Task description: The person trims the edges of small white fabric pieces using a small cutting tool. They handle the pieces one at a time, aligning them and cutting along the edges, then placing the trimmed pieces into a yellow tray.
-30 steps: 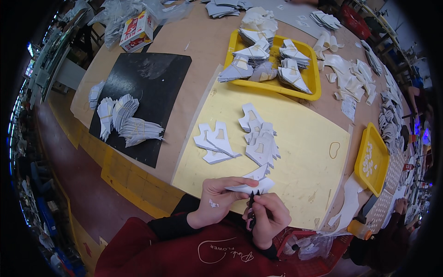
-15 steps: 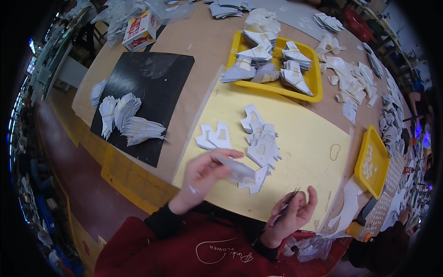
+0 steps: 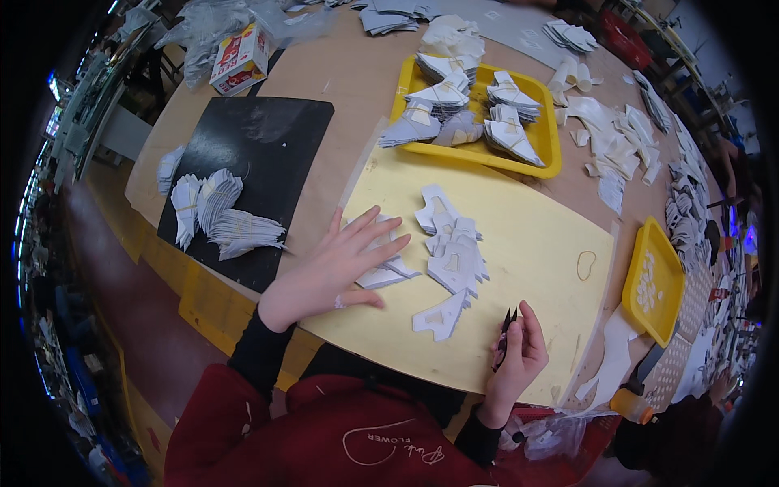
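Note:
My left hand (image 3: 341,264) lies with fingers spread over a small pile of white cut pieces (image 3: 388,273), covering most of it. Dark thread snips (image 3: 504,337) are gripped in my right hand (image 3: 521,353), their points facing up and away from me. Between the two hands, a longer overlapping row of white cut pieces (image 3: 456,260) runs across the yellow board (image 3: 535,235). Several of those pieces have a beige patch in the middle. One piece (image 3: 439,318) sits at the near end of the row, partly under the others.
Banded bundles (image 3: 247,229) rest on a black mat (image 3: 268,154) at left. A yellow tray (image 3: 487,157) of bundles stands at the back; a smaller yellow tray (image 3: 665,284) with white bits is at right. A rubber band (image 3: 585,265) lies on the board's right side.
The piece that was in my left hand is no longer held; that hand has moved left and spread over the small pile. My right hand, still with the snips, has risen slightly.

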The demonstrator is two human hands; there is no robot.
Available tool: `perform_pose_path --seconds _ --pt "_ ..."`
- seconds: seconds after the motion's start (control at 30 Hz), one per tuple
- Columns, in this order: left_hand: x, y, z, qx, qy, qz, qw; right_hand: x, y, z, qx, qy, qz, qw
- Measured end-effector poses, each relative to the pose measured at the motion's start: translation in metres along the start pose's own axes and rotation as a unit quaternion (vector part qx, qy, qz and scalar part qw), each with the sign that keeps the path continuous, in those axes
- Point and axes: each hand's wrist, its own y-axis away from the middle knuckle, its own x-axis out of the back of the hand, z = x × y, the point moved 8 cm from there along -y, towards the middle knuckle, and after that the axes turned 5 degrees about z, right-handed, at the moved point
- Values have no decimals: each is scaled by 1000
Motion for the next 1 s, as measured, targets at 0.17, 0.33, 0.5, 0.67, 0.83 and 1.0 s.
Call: perform_pose_path --seconds 0.17,0.33,0.5,0.67,0.83,1.0 --pt "-10 2 -16 -26 -8 -141 990 1 -1 0 9 13 -11 1000" --pt "-3 -6 -15 -112 -27 -112 987 -4 0 -1 8 24 -20 999" --pt "-19 -12 -10 -93 -42 -73 992 -2 -1 0 8 19 -15 1000" --pt "-21 -2 -4 -58 -78 -31 995 -1 -1 2 1 5 -15 1000" --pt "-20 0 11 -34 -49 73 996 -5 1 1 14 4 -38 999" --pt "-30 7 8 54 -70 111 990 0 0 2 35 15 -37 999"
